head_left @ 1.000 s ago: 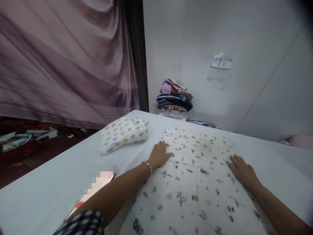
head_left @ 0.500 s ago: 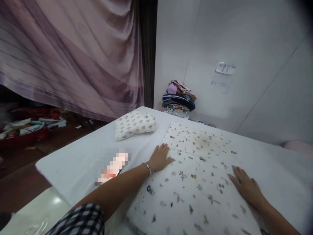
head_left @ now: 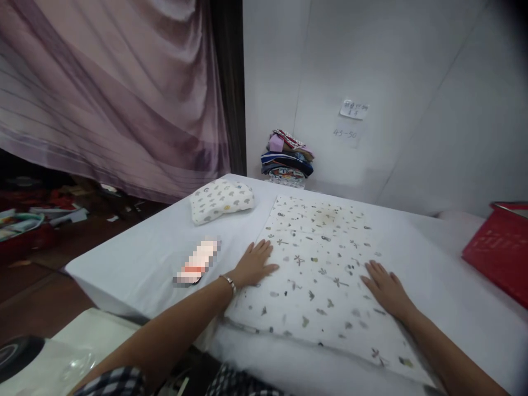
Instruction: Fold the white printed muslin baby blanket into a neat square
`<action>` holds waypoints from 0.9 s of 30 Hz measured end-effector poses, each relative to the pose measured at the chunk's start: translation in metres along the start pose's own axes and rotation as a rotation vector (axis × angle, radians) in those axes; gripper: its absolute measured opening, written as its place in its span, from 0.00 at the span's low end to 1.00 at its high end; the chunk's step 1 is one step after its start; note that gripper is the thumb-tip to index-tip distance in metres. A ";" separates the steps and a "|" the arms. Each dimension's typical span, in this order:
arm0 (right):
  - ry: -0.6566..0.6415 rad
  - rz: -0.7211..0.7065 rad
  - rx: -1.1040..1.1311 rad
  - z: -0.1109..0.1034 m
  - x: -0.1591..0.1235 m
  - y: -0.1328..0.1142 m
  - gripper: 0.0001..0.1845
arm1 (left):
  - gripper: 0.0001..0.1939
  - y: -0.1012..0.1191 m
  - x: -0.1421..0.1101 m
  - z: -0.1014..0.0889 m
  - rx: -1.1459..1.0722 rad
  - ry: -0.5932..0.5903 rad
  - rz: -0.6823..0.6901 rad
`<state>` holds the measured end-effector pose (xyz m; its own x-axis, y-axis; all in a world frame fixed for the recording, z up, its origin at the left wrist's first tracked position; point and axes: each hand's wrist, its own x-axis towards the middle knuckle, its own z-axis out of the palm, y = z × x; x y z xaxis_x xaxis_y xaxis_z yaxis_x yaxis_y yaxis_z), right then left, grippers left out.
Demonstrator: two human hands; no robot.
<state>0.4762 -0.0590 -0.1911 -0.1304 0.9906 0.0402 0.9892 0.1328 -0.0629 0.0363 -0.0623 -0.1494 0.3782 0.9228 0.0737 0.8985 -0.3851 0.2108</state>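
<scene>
A white cloth printed with small plants and figures lies spread over the table, its near edge close to my body. My left hand rests flat on its left edge, fingers stretched and thumb apart. On the right edge of the cloth lies my right hand, palm down with the fingers out. A faint yellowish stain shows near the cloth's far end. To the left, a folded white cloth with grey prints sits on the table. Nearer my left forearm is a blurred-out flat object, perhaps a phone.
The white table reaches toward a pale wall with paper notes. A pile of folded fabrics stands against that wall. At right is a red container. A pinkish curtain hangs at left; a cream surface sits below.
The cloth now lies flatter, with its near edge in view. Both hands have come slightly closer, still flat on it. My view has turned right, bringing in the red container.
</scene>
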 end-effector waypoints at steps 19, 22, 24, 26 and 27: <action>-0.135 -0.223 0.074 -0.051 0.077 -0.136 0.40 | 0.36 0.047 -0.055 -0.008 -0.001 -0.096 0.188; -0.166 -0.208 0.073 -0.038 0.095 -0.153 0.40 | 0.35 0.046 -0.056 -0.006 -0.015 -0.075 0.193; -0.184 -0.189 0.078 -0.029 0.100 -0.155 0.40 | 0.36 0.045 -0.055 -0.006 -0.022 -0.074 0.200; -0.190 -0.181 0.081 -0.023 0.102 -0.153 0.40 | 0.36 0.045 -0.055 -0.006 -0.023 -0.078 0.205; -0.192 -0.179 0.084 -0.022 0.102 -0.152 0.40 | 0.36 0.045 -0.055 -0.006 -0.023 -0.080 0.208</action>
<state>0.3140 0.0214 -0.1557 -0.3206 0.9380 -0.1315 0.9413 0.3001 -0.1546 0.0544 -0.1306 -0.1377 0.5719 0.8193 0.0404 0.7944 -0.5655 0.2219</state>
